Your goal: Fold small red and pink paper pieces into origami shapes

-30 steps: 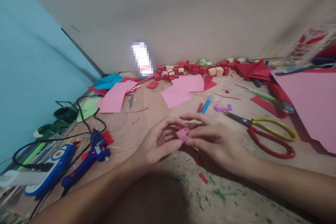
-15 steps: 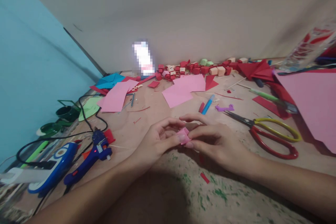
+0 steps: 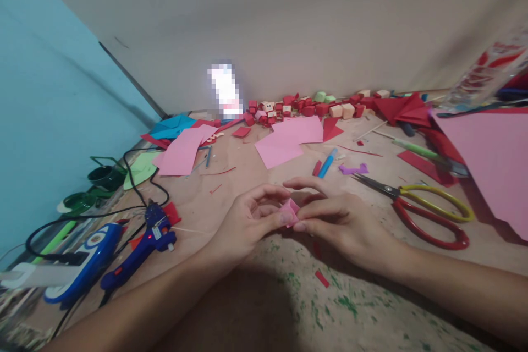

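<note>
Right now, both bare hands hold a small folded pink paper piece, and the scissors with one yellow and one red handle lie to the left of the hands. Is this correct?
The side is wrong: the head view shows the scissors lying to the right of the left hand and right hand, which do hold the small folded pink paper piece.

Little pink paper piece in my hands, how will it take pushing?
The folded pink paper piece is probably light, being small and hollow. Its thin walls would likely cave under a firm push, though folds may stiffen it slightly.
</note>
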A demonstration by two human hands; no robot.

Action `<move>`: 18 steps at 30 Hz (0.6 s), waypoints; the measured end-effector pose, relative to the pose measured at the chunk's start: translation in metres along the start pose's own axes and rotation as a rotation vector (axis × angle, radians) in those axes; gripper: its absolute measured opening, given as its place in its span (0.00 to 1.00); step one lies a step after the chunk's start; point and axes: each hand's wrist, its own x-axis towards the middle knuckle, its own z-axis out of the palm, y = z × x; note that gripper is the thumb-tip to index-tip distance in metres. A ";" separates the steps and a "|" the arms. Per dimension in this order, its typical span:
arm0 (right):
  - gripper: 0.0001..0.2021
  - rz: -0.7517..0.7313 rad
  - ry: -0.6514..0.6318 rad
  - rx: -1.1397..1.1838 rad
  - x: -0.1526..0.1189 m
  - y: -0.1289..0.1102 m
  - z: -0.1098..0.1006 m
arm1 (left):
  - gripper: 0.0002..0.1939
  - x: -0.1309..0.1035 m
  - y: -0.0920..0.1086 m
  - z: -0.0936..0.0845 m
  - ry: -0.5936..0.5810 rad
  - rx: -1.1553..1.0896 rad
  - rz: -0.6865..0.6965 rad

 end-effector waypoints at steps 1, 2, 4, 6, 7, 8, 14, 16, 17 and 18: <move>0.06 0.002 0.000 -0.007 0.000 0.000 0.000 | 0.14 0.000 0.000 0.000 0.003 -0.007 0.007; 0.06 0.000 0.003 -0.011 0.000 -0.001 0.000 | 0.14 0.000 -0.001 0.000 0.004 -0.013 0.011; 0.06 -0.008 0.008 -0.016 0.001 -0.001 0.001 | 0.13 0.001 -0.001 0.001 0.010 -0.023 0.012; 0.06 -0.020 0.008 -0.033 0.001 -0.002 0.001 | 0.13 0.001 0.000 0.001 0.024 -0.032 0.007; 0.06 -0.026 0.013 -0.050 0.001 -0.002 0.002 | 0.14 0.000 0.000 0.001 0.032 -0.039 0.009; 0.05 -0.031 0.021 -0.075 0.002 -0.003 0.002 | 0.14 0.000 0.000 0.001 0.035 -0.048 0.013; 0.06 -0.077 0.191 -0.168 0.000 -0.007 0.003 | 0.21 0.000 -0.001 -0.001 0.044 -0.081 -0.002; 0.08 -0.066 0.232 -0.125 0.000 -0.004 0.002 | 0.22 0.001 -0.003 0.000 0.091 -0.050 0.026; 0.09 -0.048 0.237 -0.103 0.001 -0.003 0.002 | 0.22 0.000 -0.003 0.001 0.119 -0.025 0.047; 0.11 -0.023 0.230 -0.085 0.001 -0.001 0.002 | 0.22 0.000 -0.004 0.002 0.149 0.003 0.066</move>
